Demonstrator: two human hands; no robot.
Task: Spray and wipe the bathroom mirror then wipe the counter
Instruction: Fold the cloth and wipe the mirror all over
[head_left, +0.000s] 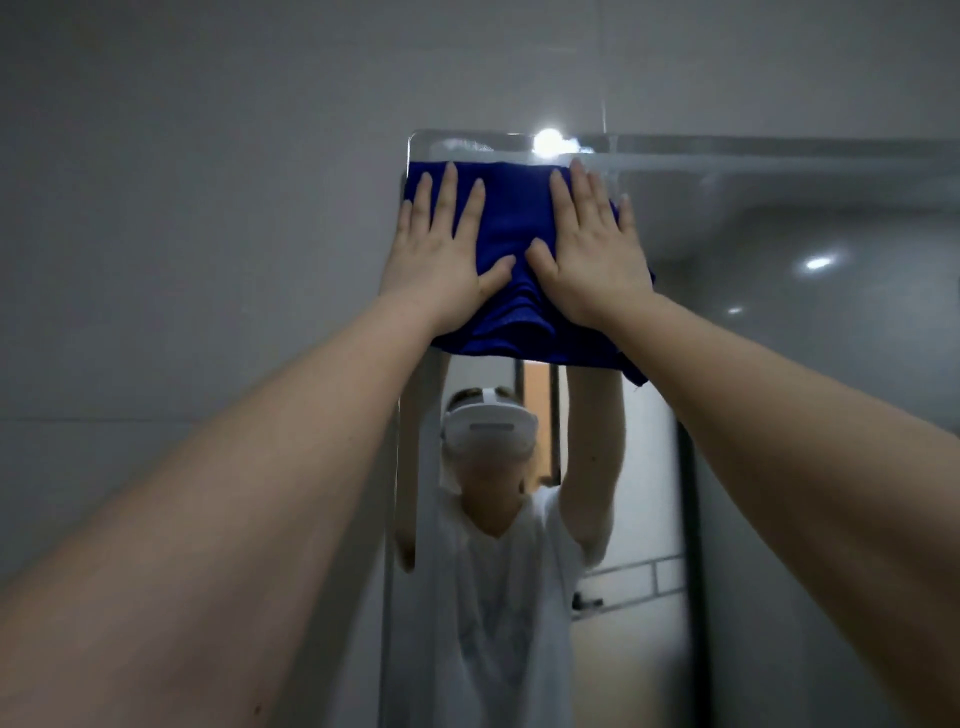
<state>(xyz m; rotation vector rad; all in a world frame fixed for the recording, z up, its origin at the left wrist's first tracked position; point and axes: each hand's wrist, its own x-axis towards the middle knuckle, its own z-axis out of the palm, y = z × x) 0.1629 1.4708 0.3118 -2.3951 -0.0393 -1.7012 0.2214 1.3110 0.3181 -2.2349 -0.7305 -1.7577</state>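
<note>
**Two flat hands press one blue cloth on the mirror**

There is one blue cloth (514, 218), one mirror (779, 218) and two hands, each on a bare forearm that reaches up from the bottom corners of the head view. The mirror hangs on a grey tiled wall (182, 208). The cloth lies against the glass at the top left corner of the mirror, with its upper edge just below the top edge of the mirror and its left edge at the left side of the mirror.

The left hand (441, 260) lies flat on the left half of the cloth. Its fingers are straight, a little spread, and point upward. The right hand (592, 254) lies flat on the right half in the same way, palm on the fabric and fingers straight. Neither hand curls around the cloth; both only press it on the glass. The two thumbs point toward each other and are near but apart. Between and below them the cloth gathers in soft folds, and its lower edge hangs free below the wrists.

Below the cloth the mirror shows one reflected person (488, 571) in a light shirt, both arms raised, with one white headset (491, 426). Three bright light spots show on the glass. The headset front has a darker strip, but it is too blurred to tell if it carries writing.
</note>
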